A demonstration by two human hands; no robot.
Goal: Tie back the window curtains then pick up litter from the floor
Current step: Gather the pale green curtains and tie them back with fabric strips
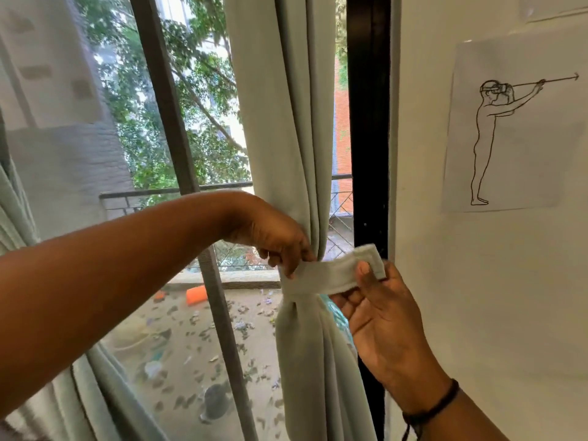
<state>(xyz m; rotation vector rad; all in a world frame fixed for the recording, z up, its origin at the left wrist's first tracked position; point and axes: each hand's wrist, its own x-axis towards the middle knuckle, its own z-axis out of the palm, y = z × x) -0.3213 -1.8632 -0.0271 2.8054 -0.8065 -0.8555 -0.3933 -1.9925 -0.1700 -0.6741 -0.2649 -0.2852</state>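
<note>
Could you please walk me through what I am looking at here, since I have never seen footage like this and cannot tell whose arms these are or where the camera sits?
There is no machine here. A person wears one wide-angle camera on the head, looking forward and down, so the two bare arms reaching in from the bottom are their own.

They stand at a window. The pale green curtain has been gathered into a bunch beside the dark window frame. A fabric tie-back band of the same colour goes round it. The left hand pinches the band where it meets the curtain, and the right hand holds the band's free end between thumb and fingers, near the white wall.

On that wall hangs a sheet with a line drawing of a standing figure. Through the glass you see trees and a balcony floor scattered with debris.
</note>
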